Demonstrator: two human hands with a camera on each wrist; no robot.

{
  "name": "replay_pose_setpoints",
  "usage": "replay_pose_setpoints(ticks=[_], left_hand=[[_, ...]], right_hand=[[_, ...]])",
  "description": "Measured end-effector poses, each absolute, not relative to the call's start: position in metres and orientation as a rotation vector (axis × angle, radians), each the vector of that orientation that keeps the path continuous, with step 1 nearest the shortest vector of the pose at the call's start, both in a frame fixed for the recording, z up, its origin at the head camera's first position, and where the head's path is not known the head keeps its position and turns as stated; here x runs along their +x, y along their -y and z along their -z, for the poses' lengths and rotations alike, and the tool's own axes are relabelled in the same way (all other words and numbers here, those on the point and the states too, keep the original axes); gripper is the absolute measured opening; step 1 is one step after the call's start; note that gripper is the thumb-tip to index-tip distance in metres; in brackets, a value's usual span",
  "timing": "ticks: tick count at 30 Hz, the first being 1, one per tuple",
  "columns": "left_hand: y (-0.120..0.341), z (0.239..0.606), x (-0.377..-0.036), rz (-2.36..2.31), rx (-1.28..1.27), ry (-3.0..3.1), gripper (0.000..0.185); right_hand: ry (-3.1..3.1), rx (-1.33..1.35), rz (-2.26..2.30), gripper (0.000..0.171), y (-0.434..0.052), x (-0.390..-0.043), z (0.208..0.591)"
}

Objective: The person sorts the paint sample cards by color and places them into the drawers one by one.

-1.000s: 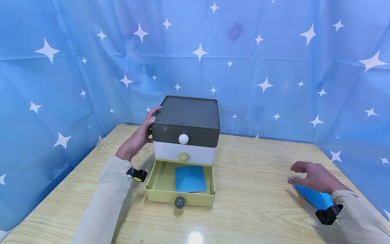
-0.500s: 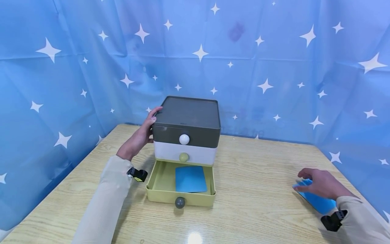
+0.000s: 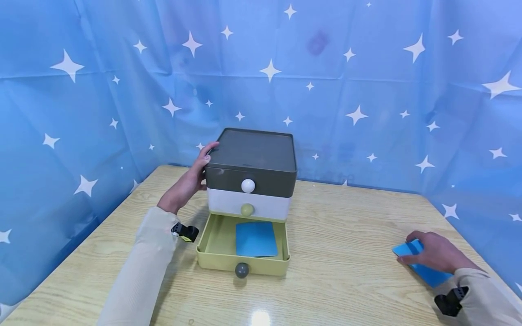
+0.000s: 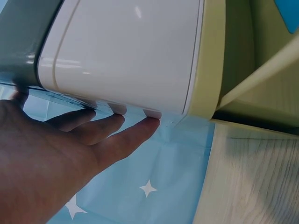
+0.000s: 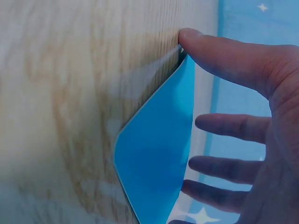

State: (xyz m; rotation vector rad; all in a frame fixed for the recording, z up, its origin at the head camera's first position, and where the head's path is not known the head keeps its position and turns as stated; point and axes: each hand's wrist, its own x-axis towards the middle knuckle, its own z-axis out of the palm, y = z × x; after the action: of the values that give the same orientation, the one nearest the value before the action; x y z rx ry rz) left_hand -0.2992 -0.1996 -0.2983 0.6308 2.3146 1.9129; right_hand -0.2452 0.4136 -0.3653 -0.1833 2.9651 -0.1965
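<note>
A three-drawer unit with a dark grey top stands mid-table. Its yellow-green bottom drawer is pulled out, and a blue card lies flat inside it. My left hand rests on the unit's left side, thumb at the top edge. In the left wrist view its straight fingers press the white side wall. My right hand rests on a second blue card at the table's right. In the right wrist view the thumb touches a corner of that card, fingers spread beyond it.
The top drawer has a white knob, the middle a green knob, the open one a grey knob. A wooden table carries everything. A blue star-printed curtain closes off the back and both sides.
My right hand has come down and drawn back to the right onto the blue card on the table. The left hand and the drawer unit have not moved.
</note>
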Motion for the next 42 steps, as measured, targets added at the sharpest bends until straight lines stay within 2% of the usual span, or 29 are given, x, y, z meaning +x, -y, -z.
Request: replay_pose_setpoints(ticks=[11, 20, 30, 42], left_hand=[[0.199, 0.298, -0.298, -1.919, 0.630, -2.309, 0.050], [0.199, 0.298, -0.298, -1.914, 0.635, -2.314, 0.050], [0.198, 0.299, -0.298, -1.913, 0.638, -2.317, 0.051], [0.197, 0.298, -0.298, -1.905, 0.616, -2.330, 0.051]], right_hand=[[-2.938, -0.160, 0.227, 0.086, -0.416, -0.246, 0.366], [-2.946, -0.176, 0.248, 0.076, -0.414, -0.243, 0.364], [-3.002, -0.211, 0.191, 0.074, -0.412, -0.242, 0.364], [-3.089, -0.298, 0.181, 0.069, -0.385, -0.237, 0.353]])
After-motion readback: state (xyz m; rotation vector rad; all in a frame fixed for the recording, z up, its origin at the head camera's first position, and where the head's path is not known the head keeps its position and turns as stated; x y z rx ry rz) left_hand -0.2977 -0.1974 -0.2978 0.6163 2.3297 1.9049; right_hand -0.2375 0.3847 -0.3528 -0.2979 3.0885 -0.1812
